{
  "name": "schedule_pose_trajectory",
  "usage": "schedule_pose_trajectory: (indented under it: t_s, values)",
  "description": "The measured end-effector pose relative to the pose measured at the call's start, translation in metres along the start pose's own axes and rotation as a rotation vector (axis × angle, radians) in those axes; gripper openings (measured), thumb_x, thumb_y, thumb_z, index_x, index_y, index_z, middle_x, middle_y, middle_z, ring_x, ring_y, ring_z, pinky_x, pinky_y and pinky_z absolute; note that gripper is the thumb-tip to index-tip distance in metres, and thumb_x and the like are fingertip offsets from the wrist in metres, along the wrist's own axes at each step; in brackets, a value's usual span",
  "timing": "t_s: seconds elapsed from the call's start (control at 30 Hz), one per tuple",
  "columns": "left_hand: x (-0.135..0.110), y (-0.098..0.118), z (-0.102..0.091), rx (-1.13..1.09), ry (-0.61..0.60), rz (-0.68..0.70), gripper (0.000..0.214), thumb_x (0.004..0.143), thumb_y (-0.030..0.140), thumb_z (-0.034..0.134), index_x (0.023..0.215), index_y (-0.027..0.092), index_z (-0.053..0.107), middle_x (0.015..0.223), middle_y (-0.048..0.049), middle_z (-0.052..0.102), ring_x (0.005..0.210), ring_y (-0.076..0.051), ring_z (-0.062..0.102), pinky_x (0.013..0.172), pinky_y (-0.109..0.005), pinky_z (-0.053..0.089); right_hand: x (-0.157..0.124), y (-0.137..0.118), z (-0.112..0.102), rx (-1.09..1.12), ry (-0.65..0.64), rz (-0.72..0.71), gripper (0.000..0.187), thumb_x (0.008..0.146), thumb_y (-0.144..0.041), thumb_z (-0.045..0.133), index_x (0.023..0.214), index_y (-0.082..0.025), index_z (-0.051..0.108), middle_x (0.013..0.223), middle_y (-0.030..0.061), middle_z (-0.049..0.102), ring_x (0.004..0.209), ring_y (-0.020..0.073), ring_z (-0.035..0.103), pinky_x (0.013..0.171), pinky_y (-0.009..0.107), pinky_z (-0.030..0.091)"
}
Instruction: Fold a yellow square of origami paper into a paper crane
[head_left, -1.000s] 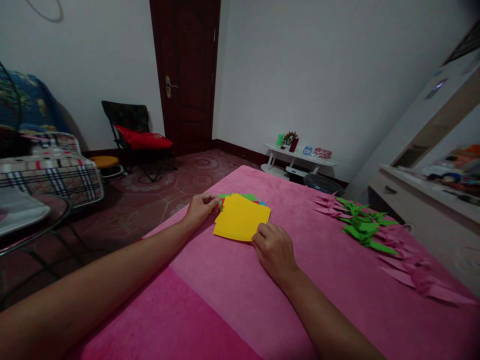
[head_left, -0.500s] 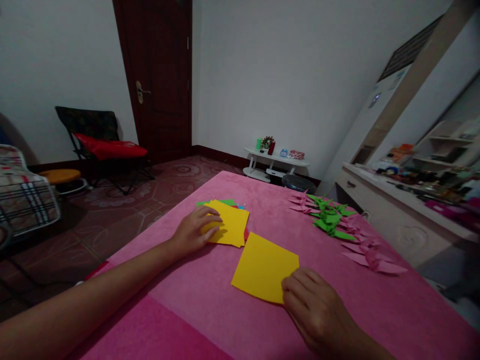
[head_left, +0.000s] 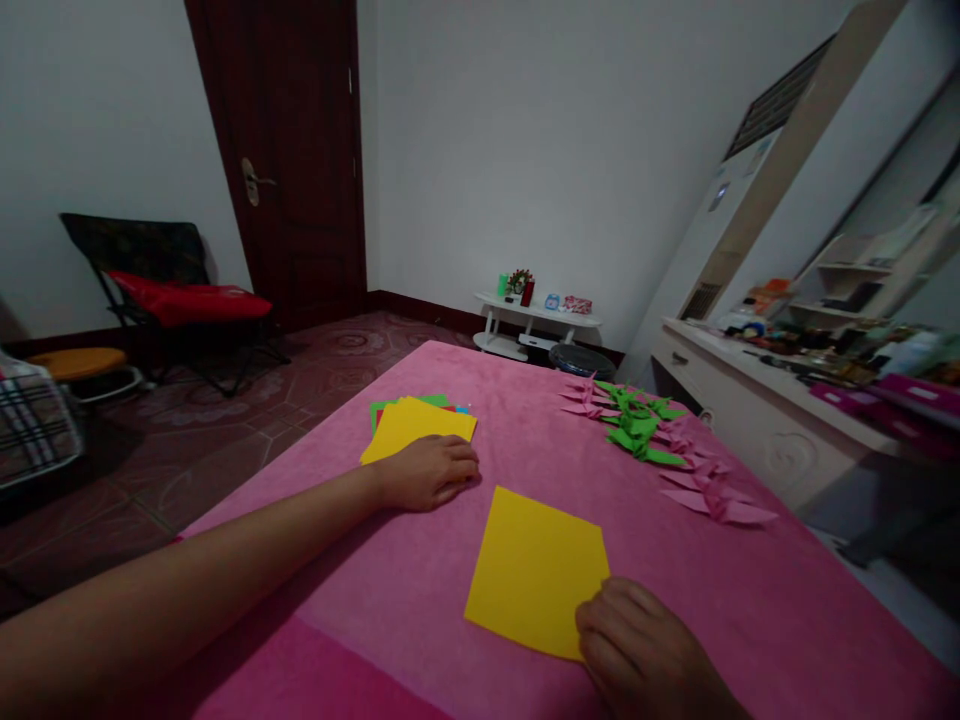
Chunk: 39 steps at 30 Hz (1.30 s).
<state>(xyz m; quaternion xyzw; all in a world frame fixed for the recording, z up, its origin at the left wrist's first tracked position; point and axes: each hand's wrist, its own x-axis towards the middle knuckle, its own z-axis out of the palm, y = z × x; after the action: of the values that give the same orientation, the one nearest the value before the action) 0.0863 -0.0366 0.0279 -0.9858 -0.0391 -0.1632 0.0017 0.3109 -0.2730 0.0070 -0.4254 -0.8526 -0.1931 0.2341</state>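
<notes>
A single yellow paper square (head_left: 536, 570) lies flat on the pink table cloth (head_left: 420, 620) in front of me. My right hand (head_left: 645, 655) is curled, its fingertips pinching the sheet's near right corner. My left hand (head_left: 427, 472) rests on the cloth with fingers loosely bent, holding nothing, just below a stack of coloured paper (head_left: 416, 422) with a yellow sheet on top and green, red and blue edges showing.
A row of folded green and pink paper cranes (head_left: 660, 450) lies along the table's right side. A white cabinet (head_left: 750, 420) stands to the right. On the floor beyond are a folding chair with a red cushion (head_left: 169, 295), a dark door (head_left: 285, 160) and a small white shelf (head_left: 536, 325).
My right hand has drawn one yellow sheet off the stack and slid it toward me. My left hand came off the stack onto the cloth. The view turned to the right.
</notes>
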Motion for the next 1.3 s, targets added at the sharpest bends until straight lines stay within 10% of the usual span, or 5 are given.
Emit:
schedule_pose_trajectory:
  t_s: [0.27, 0.57, 0.8, 1.1, 1.3]
  values:
    - [-0.022, -0.016, -0.003, -0.052, 0.049, -0.093, 0.027, 0.085, 0.024, 0.047, 0.110, 0.021, 0.056, 0.117, -0.0099, 0.057, 0.112, -0.022, 0.051, 0.097, -0.036, 0.040, 0.007, -0.004, 0.006, 0.053, -0.048, 0.019, 0.030, 0.090, -0.010, 0.032, 0.067, -0.016, 0.051, 0.066, 0.0033, 0.053, 0.064, 0.0143, 0.044, 0.067, 0.031, 0.034]
    - [-0.034, 0.076, -0.018, -0.260, -0.112, 0.131, 0.058, 0.079, 0.038, 0.056, 0.134, 0.025, 0.040, 0.140, -0.0086, 0.041, 0.130, -0.025, 0.036, 0.111, -0.042, 0.024, 0.009, -0.011, -0.007, 0.125, -0.109, 0.089, 0.028, 0.090, -0.012, 0.034, 0.066, -0.017, 0.047, 0.064, 0.0020, 0.053, 0.060, 0.0138, 0.042, 0.060, 0.030, 0.030]
    - [-0.035, 0.083, 0.013, -0.375, 0.027, 0.025, 0.035, 0.085, 0.019, 0.045, 0.118, 0.022, 0.056, 0.126, -0.0066, 0.057, 0.119, -0.017, 0.049, 0.102, -0.030, 0.037, -0.001, -0.001, -0.016, 0.285, -0.068, 0.085, 0.019, 0.084, -0.014, 0.048, 0.101, -0.017, 0.056, 0.090, 0.0070, 0.067, 0.082, 0.0165, 0.059, 0.082, 0.035, 0.040]
    - [-0.008, 0.078, 0.014, -0.434, 0.072, -0.392, 0.024, 0.083, 0.028, 0.051, 0.063, 0.017, 0.057, 0.065, -0.0025, 0.059, 0.067, -0.015, 0.055, 0.064, -0.026, 0.041, 0.004, 0.024, 0.001, 0.698, -0.026, 0.803, 0.016, 0.081, -0.024, 0.054, 0.071, -0.016, 0.064, 0.073, 0.0049, 0.062, 0.069, 0.0167, 0.059, 0.061, 0.026, 0.046]
    - [0.002, 0.069, 0.021, -0.330, 0.068, -0.569, 0.026, 0.072, 0.032, 0.061, 0.056, 0.018, 0.047, 0.071, -0.0019, 0.055, 0.070, -0.016, 0.051, 0.063, -0.027, 0.038, 0.021, 0.042, 0.016, 0.535, -0.009, 0.994, 0.022, 0.069, -0.021, 0.060, 0.052, -0.017, 0.047, 0.065, -0.0002, 0.049, 0.059, 0.0118, 0.047, 0.052, 0.022, 0.036]
